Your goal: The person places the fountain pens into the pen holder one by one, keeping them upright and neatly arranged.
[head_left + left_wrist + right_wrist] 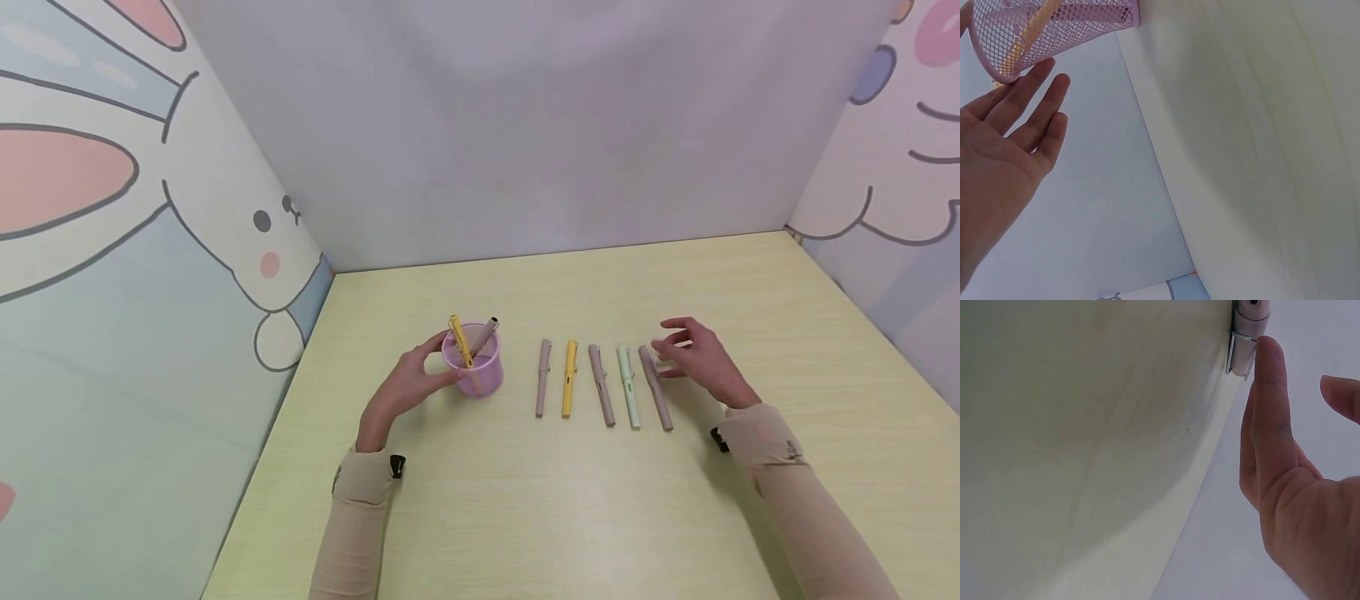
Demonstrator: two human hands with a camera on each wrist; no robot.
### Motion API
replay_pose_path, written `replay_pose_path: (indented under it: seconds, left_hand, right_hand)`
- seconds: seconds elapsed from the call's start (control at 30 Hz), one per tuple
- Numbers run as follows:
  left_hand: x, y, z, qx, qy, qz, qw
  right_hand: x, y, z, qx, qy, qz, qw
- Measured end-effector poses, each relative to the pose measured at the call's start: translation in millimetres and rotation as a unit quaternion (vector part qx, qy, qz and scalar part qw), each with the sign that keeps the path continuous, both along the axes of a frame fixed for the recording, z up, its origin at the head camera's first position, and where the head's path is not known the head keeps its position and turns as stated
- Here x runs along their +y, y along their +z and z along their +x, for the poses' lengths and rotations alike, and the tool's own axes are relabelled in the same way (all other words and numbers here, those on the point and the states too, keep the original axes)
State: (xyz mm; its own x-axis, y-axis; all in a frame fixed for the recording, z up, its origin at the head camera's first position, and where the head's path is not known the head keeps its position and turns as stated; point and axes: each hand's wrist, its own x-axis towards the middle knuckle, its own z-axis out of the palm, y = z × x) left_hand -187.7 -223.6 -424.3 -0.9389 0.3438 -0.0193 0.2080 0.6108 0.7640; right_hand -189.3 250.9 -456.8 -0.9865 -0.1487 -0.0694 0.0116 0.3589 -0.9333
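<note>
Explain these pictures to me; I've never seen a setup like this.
No machine here: these are a person's two bare hands. The wide picture comes from a camera on the head, the other two from one camera on each wrist. The left hand holds a round pinkish-purple mesh cup with a slim yellow pen and a slim mauve pen inside. On the pale wood-grain table, five more slim pens lie side by side, left to right: mauve, yellow, mauve, mint-green, mauve. The right hand is at the rightmost pen; nothing is clearly gripped there.
</note>
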Motion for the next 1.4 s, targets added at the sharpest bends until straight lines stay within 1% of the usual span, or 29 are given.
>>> replay_pose_path:
  seconds: [0.17, 0.43, 0.7, 1.0, 1.4]
  left_hand:
    - [-0.7, -0.6, -1.0, -0.001, -0.002, 0.001, 1.0]
    - [-0.1, 0.0, -0.9, 0.0, -0.003, -0.001, 1.0]
    - [-0.9, -0.8, -1.8, 0.004, -0.003, -0.005, 1.0]
    - [-1.1, 0.1, -1.1, -0.001, 0.0, -0.008, 1.0]
    - [-0.6, 1.2, -1.2, 0.0, -0.005, -0.005, 1.0]
  right_hand:
    - [-0.1, 0.0, 2.0, -0.015, 0.012, 0.004, 1.0]
    - [-1.1, 0.5, 1.8, -0.041, 0.018, 0.01, 0.999]
    - [-1.6, 1.2, 2.0, -0.05, 0.023, 0.007, 0.998]
    - [-0.6, -1.9, 1.0, -0.061, 0.033, 0.006, 0.998]
    - [-5.1, 0.9, -1.7, -0.095, 0.039, 0.016, 0.995]
